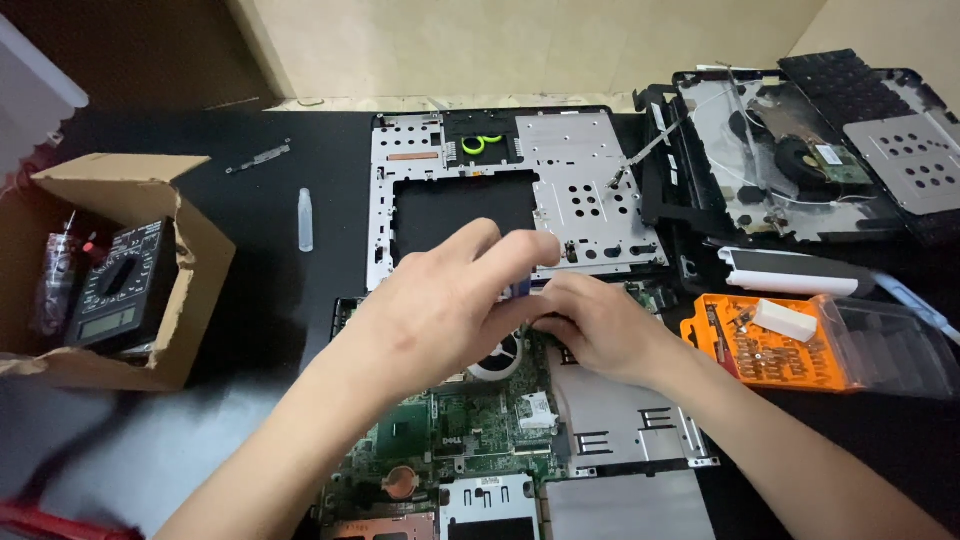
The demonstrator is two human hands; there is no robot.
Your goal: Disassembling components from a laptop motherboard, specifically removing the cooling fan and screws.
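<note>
An opened laptop base with a green motherboard (470,425) lies in front of me on the black table. My left hand (440,305) hovers over its upper middle, fingers curled around a small dark blue object that is mostly hidden. My right hand (600,325) rests beside it on the board, fingertips touching the same spot near the round fan (497,362). Just beyond the hands lies a silver metal frame plate (590,190) with a square cutout.
An orange screwdriver bit case (770,350) with a clear lid sits to the right. Further disassembled laptop shells (800,150) lie at the back right. A cardboard box (190,250) holding a black multimeter (120,285) stands on the left. A small clear tube (305,220) lies nearby.
</note>
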